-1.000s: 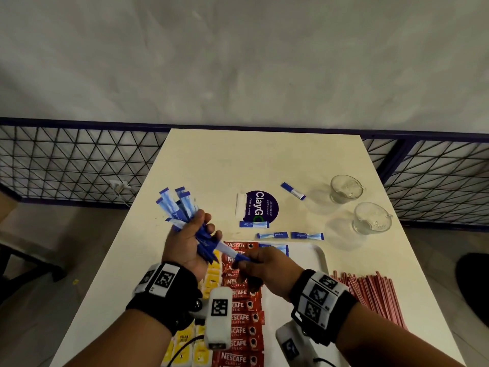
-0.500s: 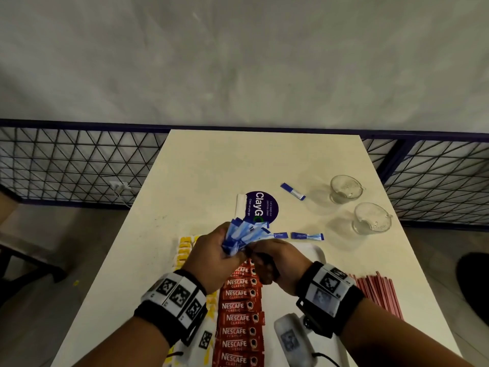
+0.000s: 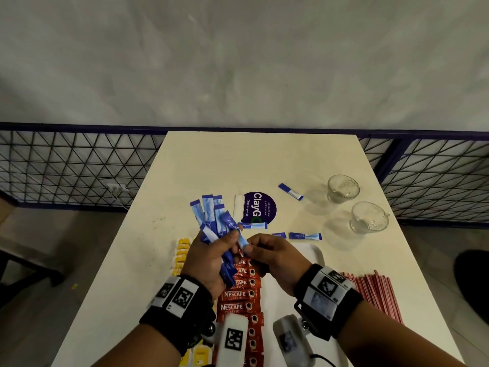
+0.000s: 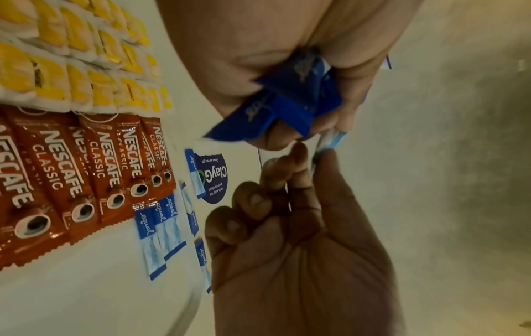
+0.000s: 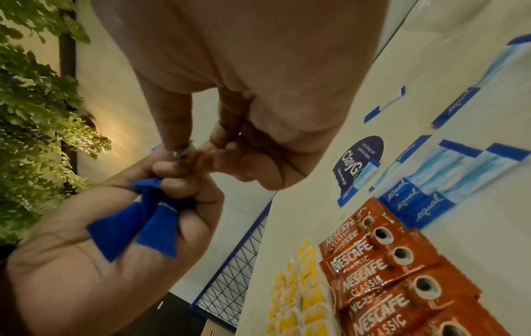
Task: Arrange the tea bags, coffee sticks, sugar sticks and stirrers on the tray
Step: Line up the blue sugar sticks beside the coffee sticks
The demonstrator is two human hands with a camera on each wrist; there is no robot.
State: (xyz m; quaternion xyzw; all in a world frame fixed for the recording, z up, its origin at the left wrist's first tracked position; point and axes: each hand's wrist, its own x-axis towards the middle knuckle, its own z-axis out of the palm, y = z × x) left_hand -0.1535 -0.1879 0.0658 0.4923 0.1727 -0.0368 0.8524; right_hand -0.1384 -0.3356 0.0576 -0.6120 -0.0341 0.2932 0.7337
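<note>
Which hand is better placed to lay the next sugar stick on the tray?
The right hand. It already pinches one sugar stick above the tray, while the left hand grips the bundle and is not free.

Tray [image 3: 316, 251]: lying in front of you.
Tea bags [image 3: 182, 250]: lining its left side.
Coffee sticks [image 3: 239, 295]: sitting just right of them.
Stirrers [image 3: 375, 292]: lying right of the tray.
Glass cups [image 3: 369, 217]: standing behind those.
</note>
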